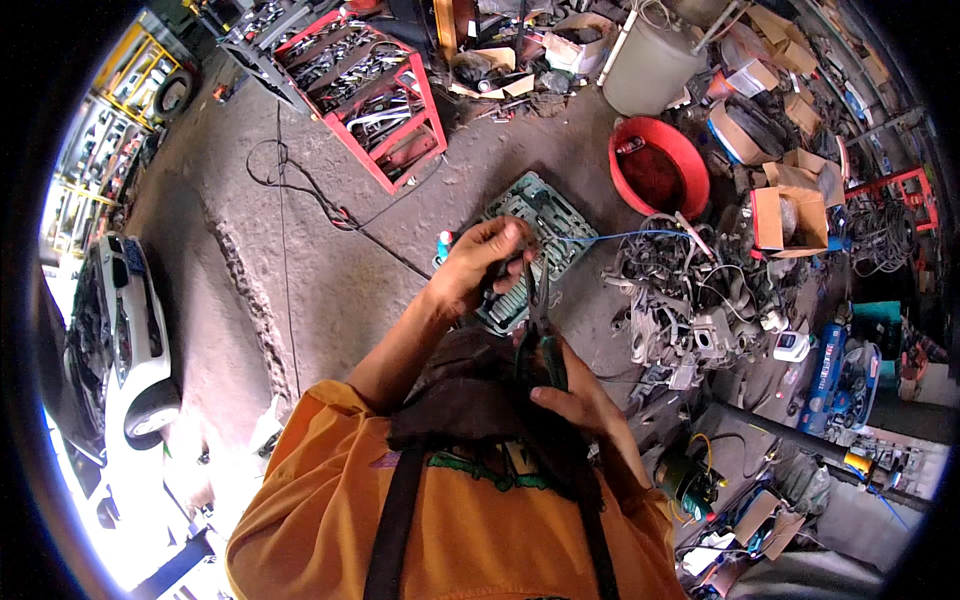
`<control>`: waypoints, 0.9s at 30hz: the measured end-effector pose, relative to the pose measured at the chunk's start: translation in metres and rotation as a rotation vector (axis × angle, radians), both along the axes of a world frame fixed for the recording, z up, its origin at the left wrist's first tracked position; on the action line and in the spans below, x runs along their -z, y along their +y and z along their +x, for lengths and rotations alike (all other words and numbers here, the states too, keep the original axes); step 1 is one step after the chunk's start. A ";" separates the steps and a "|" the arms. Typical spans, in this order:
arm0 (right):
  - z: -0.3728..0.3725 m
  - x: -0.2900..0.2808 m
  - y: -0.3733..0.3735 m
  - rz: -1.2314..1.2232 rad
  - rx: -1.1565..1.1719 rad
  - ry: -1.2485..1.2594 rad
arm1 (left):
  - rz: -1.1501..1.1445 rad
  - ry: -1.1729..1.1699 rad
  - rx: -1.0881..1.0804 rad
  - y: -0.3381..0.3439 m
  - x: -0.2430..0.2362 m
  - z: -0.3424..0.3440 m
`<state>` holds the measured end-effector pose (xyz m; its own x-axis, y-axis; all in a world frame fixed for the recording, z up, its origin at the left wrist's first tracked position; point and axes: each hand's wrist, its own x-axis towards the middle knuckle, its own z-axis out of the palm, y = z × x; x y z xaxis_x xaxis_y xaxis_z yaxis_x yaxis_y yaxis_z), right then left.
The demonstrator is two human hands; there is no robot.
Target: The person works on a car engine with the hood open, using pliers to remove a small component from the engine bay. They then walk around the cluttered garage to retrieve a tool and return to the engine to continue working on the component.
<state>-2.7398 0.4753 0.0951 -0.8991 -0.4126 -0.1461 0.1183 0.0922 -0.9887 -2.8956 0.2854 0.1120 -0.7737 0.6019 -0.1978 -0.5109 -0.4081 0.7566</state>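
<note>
In front of my chest my right hand (582,396) is closed round the dark green handles of a pair of pliers (541,345). Their long metal jaws point away from me, up beside my left hand (482,268). That hand is closed, thumb against fingers, on a small dark thing I cannot make out. A thin blue wire (620,236) runs from near its fingertips to the right. Below both hands an open green tool case (573,222) with sockets lies on the floor, partly hidden by my left hand and the pliers.
A red tool cart (420,120) full of tools stands far left of centre. Black cables (330,212) cross the floor. At right are a red basin (703,190), a heap of metal parts (690,300) and cardboard boxes (790,222). A white car (140,330) stands at left.
</note>
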 end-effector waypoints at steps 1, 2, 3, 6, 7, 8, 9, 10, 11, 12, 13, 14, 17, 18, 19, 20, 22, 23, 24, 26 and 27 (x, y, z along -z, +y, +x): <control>-0.001 -0.003 0.000 0.059 0.024 -0.004 | 0.093 -0.067 -0.051 -0.003 0.002 -0.005; -0.003 -0.011 -0.002 0.116 0.043 -0.011 | 0.185 -0.135 -0.107 -0.008 0.006 -0.009; -0.004 -0.018 -0.004 0.173 0.062 -0.016 | 0.324 -0.246 -0.143 -0.013 0.009 -0.013; 0.003 -0.024 -0.028 -0.034 0.519 0.028 | 0.653 -0.374 -0.147 -0.024 0.013 -0.019; 0.000 -0.026 -0.034 -0.097 0.598 0.120 | 0.685 -0.375 -0.156 -0.026 0.014 -0.020; -0.004 -0.025 -0.039 -0.209 0.592 0.093 | 0.663 -0.380 -0.182 -0.025 0.011 -0.018; -0.011 -0.024 -0.043 -0.322 0.585 0.065 | 0.641 -0.386 -0.208 -0.022 0.006 -0.015; -0.019 -0.021 -0.045 -0.434 0.578 0.036 | 0.618 -0.391 -0.233 -0.019 0.003 -0.014; -0.029 -0.006 -0.043 -0.426 0.551 -0.069 | 0.539 -0.334 -0.244 -0.015 0.006 -0.012; -0.037 -0.003 -0.048 -0.296 0.585 -0.057 | 0.484 -0.327 -0.245 -0.009 0.005 -0.009; -0.044 -0.001 -0.058 -0.165 0.616 -0.044 | 0.429 -0.287 -0.268 -0.002 0.005 -0.003; -0.050 0.000 -0.068 -0.033 0.639 -0.030 | 0.374 -0.243 -0.298 0.005 0.005 0.003; -0.057 -0.012 -0.083 -0.077 0.702 0.043 | 0.240 -0.234 -0.349 0.008 0.002 0.009; -0.058 -0.012 -0.085 -0.071 0.707 0.040 | 0.207 -0.183 -0.443 0.010 0.002 0.009; -0.059 -0.015 -0.087 -0.074 0.698 0.072 | 0.168 -0.151 -0.465 0.008 0.001 0.010; -0.063 -0.020 -0.090 -0.078 0.694 0.107 | 0.128 -0.118 -0.480 0.006 -0.001 0.010; -0.066 -0.026 -0.092 0.001 0.669 0.161 | 0.054 -0.031 -0.500 0.005 0.000 0.010; -0.067 -0.028 -0.091 0.083 0.646 0.181 | 0.018 0.023 -0.507 0.005 0.000 0.010; -0.067 -0.028 -0.091 0.165 0.622 0.201 | -0.017 0.078 -0.513 0.004 -0.001 0.010; -0.068 -0.024 -0.093 0.036 0.661 0.180 | 0.113 -0.118 -0.474 0.002 -0.011 0.008; -0.069 -0.024 -0.093 -0.028 0.680 0.168 | 0.178 -0.216 -0.453 0.001 -0.015 0.006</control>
<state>-2.8084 0.3820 0.1193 -0.9686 0.2477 0.0202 -0.0142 0.0258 -0.9996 -2.8897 0.2862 0.1270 -0.9168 0.2554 -0.3070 -0.3902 -0.7366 0.5525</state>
